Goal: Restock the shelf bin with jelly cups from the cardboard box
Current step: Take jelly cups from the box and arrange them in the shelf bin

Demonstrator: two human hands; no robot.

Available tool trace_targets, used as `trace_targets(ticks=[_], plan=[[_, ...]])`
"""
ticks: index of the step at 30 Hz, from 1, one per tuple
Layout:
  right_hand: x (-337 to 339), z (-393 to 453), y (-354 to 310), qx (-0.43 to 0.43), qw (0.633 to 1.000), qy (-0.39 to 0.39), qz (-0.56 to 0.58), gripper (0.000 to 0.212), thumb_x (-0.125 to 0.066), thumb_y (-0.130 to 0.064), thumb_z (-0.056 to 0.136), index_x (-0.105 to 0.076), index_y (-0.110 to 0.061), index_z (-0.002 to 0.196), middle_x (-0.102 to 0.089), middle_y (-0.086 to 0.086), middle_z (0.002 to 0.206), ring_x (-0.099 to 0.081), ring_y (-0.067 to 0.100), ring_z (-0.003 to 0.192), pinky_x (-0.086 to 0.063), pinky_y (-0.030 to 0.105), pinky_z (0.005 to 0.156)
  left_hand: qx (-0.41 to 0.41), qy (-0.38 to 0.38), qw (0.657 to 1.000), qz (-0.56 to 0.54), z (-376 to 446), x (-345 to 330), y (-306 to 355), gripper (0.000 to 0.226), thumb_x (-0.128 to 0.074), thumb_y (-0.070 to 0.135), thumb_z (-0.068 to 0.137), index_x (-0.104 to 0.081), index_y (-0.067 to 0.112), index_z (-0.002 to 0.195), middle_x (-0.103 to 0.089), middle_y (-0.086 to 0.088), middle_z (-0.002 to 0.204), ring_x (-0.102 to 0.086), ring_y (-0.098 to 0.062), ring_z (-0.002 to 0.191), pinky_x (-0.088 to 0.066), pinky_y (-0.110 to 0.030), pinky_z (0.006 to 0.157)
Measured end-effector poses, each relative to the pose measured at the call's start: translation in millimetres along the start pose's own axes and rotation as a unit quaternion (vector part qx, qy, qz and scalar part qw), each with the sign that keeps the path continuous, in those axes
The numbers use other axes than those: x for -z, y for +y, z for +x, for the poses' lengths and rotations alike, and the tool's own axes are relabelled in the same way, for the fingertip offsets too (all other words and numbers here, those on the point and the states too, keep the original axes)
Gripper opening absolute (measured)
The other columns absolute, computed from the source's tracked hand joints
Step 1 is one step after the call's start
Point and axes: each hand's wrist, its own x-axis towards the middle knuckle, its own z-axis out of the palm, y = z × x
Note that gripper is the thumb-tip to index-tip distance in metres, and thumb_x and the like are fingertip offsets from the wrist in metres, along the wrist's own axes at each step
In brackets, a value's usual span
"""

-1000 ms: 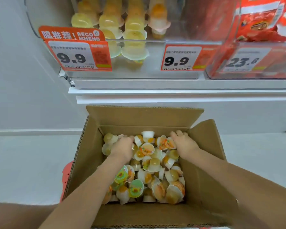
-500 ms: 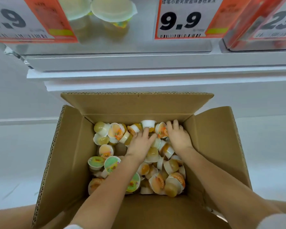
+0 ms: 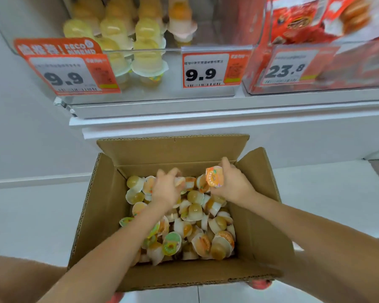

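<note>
Below a white shelf bin (image 3: 140, 92) of jelly cups, both hands reach into an open cardboard box (image 3: 260, 226): the right hand (image 3: 234, 184) pinches an orange-lidded jelly cup (image 3: 214, 177), the left hand (image 3: 166, 189) curls around another cup (image 3: 179, 181).

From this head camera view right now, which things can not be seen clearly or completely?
- Left hand: motion blur hides what its fingers hold.
- Right hand: it grips an orange-lidded jelly cup, but its body is hidden behind the lid and fingers.
- Cardboard box: the floor is covered by cups and forearms.
- Shelf bin: its top is cut by the upper edge, so fill level is unknown.
- Price tag: small print is too fine.
</note>
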Motion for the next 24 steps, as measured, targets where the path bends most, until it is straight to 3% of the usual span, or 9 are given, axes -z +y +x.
trace_targets(ticks=[2,4,8,10,12,14,16,20,24], plan=[[26,-7,-21,0.029,0.999,-0.022,-0.006,0.054,-0.077,-0.031,0.068,-0.036,-0.016,0.099,-0.05,0.005,0.094,-0.056,0.021,0.079,-0.047,0.031,0.057,0.034,-0.004,0.978,-0.206,-3,36,17,0.019,-0.062,0.023,0.088,-0.063,0.028,0.106,-0.056,-0.007,0.111,-0.058,-0.023,0.098,-0.052,-0.03,0.074],[51,-16,-45,0.074,0.997,-0.035,-0.013,0.052,-0.076,-0.033,0.064,-0.039,-0.02,0.099,-0.051,0.005,0.096,-0.054,0.021,0.085,-0.047,0.03,0.061,0.073,-0.054,0.92,-0.381,-15,76,39,0.018,-0.056,0.011,0.089,-0.067,0.02,0.099,-0.061,-0.006,0.102,-0.06,-0.017,0.085,-0.055,-0.026,0.062],[103,-40,-97,0.171,0.985,-0.012,0.004,0.05,-0.082,-0.03,0.065,-0.047,-0.027,0.101,-0.051,-0.001,0.096,-0.047,0.013,0.089,-0.032,0.013,0.062,0.097,-0.165,0.82,-0.54,-47,152,81,0.018,-0.043,0.014,0.092,-0.061,0.012,0.095,-0.059,-0.007,0.09,-0.055,-0.017,0.078,-0.051,-0.028,0.064],[125,-55,-118,0.218,0.976,0.009,0.005,0.052,-0.083,-0.028,0.067,-0.052,-0.024,0.109,-0.051,-0.005,0.097,-0.047,0.009,0.087,-0.034,0.012,0.065,0.096,-0.231,0.742,-0.622,-63,182,87,0.019,-0.038,0.018,0.093,-0.054,0.009,0.099,-0.058,-0.01,0.101,-0.056,-0.021,0.085,-0.053,-0.033,0.071],[142,-69,-129,0.232,0.971,0.024,0.044,0.063,-0.083,-0.03,0.068,-0.049,-0.026,0.12,-0.056,-0.011,0.101,-0.053,0.005,0.087,-0.04,0.015,0.07,0.061,-0.256,0.701,-0.663,-77,202,88,0.022,-0.043,0.017,0.093,-0.051,0.007,0.111,-0.054,-0.016,0.117,-0.057,-0.025,0.098,-0.056,-0.039,0.08],[153,-78,-137,0.224,0.969,0.032,0.097,0.07,-0.085,-0.032,0.065,-0.043,-0.03,0.121,-0.058,-0.017,0.102,-0.056,0.003,0.088,-0.042,0.013,0.07,0.018,-0.246,0.694,-0.676,-85,210,87,0.039,-0.052,0.016,0.087,-0.052,0.002,0.123,-0.056,-0.02,0.126,-0.058,-0.029,0.112,-0.053,-0.039,0.089],[161,-77,-143,0.246,0.962,0.037,0.117,0.062,-0.086,-0.031,0.064,-0.051,-0.03,0.115,-0.06,-0.016,0.104,-0.056,0.004,0.085,-0.043,0.013,0.068,-0.01,-0.225,0.709,-0.668,-88,211,90,0.05,-0.057,0.016,0.081,-0.052,0.002,0.129,-0.058,-0.018,0.129,-0.057,-0.027,0.118,-0.051,-0.037,0.093],[169,-71,-150,0.26,0.949,0.03,0.174,0.049,-0.084,-0.024,0.069,-0.063,-0.03,0.113,-0.063,-0.014,0.107,-0.055,0.009,0.088,-0.053,0.024,0.072,-0.018,-0.196,0.758,-0.622,-91,211,96,0.048,-0.062,0.022,0.073,-0.061,0.011,0.12,-0.069,-0.008,0.108,-0.068,-0.019,0.093,-0.058,-0.031,0.081],[165,-64,-152,0.248,0.939,-0.004,0.24,0.056,-0.082,-0.015,0.071,-0.057,-0.029,0.119,-0.059,-0.005,0.113,-0.061,0.014,0.1,-0.055,0.034,0.087,-0.012,-0.197,0.766,-0.612,-89,215,95,0.05,-0.064,0.021,0.072,-0.061,0.007,0.121,-0.066,-0.015,0.116,-0.065,-0.025,0.1,-0.056,-0.042,0.083]])
